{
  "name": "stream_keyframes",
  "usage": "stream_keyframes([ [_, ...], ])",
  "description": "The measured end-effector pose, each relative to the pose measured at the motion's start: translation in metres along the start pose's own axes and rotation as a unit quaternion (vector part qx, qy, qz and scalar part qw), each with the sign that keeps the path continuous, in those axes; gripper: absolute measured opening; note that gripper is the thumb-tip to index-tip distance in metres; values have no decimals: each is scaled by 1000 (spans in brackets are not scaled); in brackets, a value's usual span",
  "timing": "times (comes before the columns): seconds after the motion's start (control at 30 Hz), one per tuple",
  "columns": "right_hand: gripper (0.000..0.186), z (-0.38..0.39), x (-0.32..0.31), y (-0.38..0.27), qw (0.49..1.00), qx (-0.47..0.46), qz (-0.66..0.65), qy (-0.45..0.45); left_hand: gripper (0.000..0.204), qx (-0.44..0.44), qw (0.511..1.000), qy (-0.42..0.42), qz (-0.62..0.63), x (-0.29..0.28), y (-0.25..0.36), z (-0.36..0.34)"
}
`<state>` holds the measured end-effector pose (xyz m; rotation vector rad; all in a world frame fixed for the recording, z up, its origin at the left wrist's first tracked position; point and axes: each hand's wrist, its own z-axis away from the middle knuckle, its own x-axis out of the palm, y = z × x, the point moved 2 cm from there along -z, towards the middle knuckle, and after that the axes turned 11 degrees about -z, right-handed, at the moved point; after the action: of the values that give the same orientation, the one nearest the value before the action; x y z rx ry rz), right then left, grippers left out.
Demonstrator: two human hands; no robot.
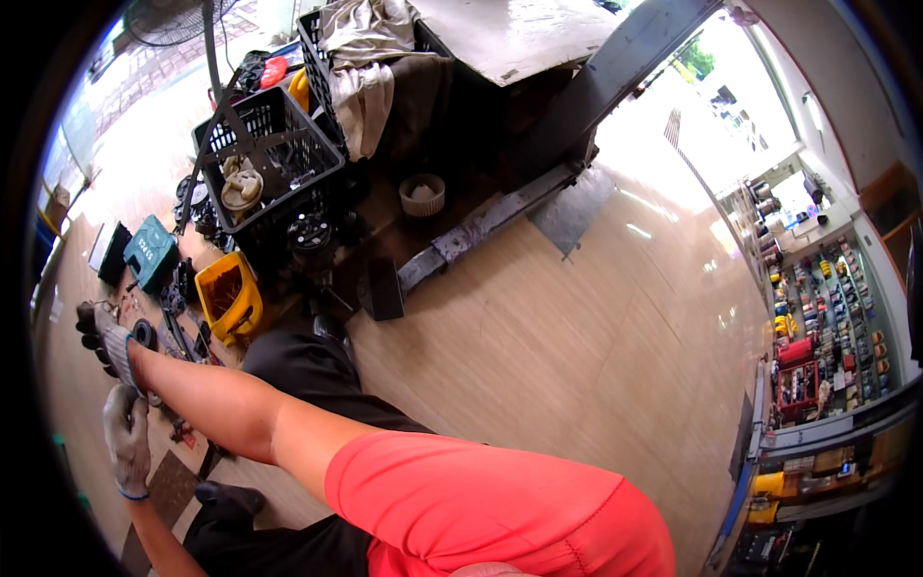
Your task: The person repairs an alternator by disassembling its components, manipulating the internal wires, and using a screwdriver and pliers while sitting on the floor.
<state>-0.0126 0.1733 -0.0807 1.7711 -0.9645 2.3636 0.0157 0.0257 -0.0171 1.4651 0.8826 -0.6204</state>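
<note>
My right arm, in a red sleeve, reaches across to the far left. My right hand (106, 338) wears a grey knit glove with dark fingers; these stand slightly apart, and I see nothing held in them. Just below its wrist is my left hand (127, 444), in a pale knit glove, fingers bent together and turned partly away. What they close on, if anything, is hidden. Close to my right hand, a small black ring (144, 333) lies on the floor among dark tools and small parts. A teal tool case (151, 254) lies a little farther off.
A yellow container (231, 300) stands before a black crate (332, 154) holding a rolled cloth. Behind are a cloth-draped crate, a round white tub (422, 195) and a grey metal post (615, 67) with its base on the floor. Shelves of small goods (836, 327) line the right.
</note>
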Motion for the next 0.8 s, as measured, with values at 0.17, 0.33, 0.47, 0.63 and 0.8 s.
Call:
stream_keyframes([
  [0.17,53,-5,-19,-11,997,48,-67,2,6,8,1000,4,4,11,-1,-1],
  [0.33,64,13,-9,-15,839,191,-392,-324,6,40,999,-3,-31,6,13,-4],
  [0.47,48,-5,-3,-3,970,41,-195,-141,4,64,997,8,-52,5,4,-4],
  [0.63,54,-24,-34,-48,969,-47,-189,-152,20,-3,998,24,57,19,-18,-36],
  [0.8,62,18,23,-40,893,-58,-379,-235,56,-169,963,-36,206,4,-141,-20],
])
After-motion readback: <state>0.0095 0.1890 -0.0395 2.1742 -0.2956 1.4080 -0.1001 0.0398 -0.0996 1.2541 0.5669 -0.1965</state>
